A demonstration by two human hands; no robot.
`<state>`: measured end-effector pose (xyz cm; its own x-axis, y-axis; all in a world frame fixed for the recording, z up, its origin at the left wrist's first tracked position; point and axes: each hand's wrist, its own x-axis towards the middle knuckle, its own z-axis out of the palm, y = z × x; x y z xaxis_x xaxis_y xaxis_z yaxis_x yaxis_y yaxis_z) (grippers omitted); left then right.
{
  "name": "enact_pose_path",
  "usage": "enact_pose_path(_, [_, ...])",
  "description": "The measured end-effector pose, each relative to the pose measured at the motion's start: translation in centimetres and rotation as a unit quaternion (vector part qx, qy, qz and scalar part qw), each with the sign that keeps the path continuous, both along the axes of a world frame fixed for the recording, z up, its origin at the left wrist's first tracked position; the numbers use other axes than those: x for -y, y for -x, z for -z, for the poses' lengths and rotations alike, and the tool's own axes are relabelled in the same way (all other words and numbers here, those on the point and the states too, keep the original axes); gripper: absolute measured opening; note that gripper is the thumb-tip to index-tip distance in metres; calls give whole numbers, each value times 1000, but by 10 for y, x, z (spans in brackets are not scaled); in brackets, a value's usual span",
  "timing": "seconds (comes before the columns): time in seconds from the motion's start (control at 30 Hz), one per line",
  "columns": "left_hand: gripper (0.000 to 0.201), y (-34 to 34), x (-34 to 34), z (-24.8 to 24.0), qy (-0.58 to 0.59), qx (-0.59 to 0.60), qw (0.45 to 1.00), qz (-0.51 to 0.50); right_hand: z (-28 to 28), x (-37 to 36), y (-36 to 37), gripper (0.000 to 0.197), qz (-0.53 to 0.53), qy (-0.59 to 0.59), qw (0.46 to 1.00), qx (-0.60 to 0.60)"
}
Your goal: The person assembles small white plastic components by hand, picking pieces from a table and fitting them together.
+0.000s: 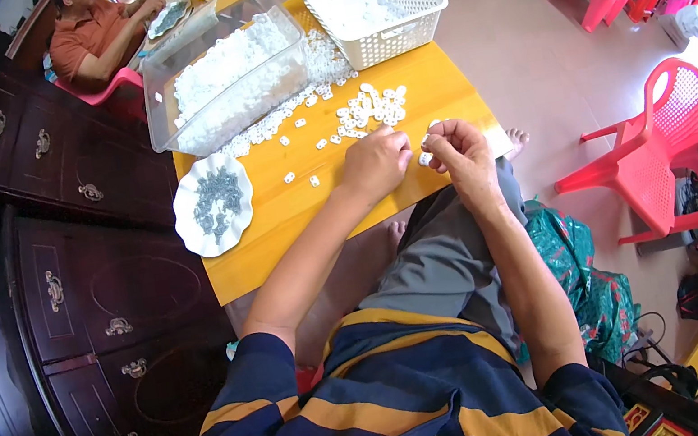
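The left hand point(376, 161) is curled; I cannot tell whether it holds anything. The right hand point(461, 151) pinches a small white piece point(426, 142) over the table point(282, 212).

Sits with both forearms point(312, 246) out in front; curls the left hand point(370, 162) inward, back uppermost; holds the right hand point(463, 151) just beside it, bent at the knuckles, thumb point(441, 148) and fingers drawn together

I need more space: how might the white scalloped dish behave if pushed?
The white scalloped dish would probably slide, being broad and low. Its small loose grey pieces would likely shift if jolted. Pushed left, it might drop, being near the edge of the yellow wooden table.
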<state>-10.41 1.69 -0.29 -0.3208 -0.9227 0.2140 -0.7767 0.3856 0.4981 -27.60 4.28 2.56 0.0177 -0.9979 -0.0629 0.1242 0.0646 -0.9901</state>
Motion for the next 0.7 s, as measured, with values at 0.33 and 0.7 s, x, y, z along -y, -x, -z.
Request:
enact_pose_path(0.33, [13, 8, 12, -8, 25, 115, 992, 42, -6, -10, 16, 14, -19, 35, 991, 126])
enact_pose_path(0.7, [10, 23, -27, -38, -51, -135, 986, 81, 0, -27, 116, 11, 146, 26, 960, 236])
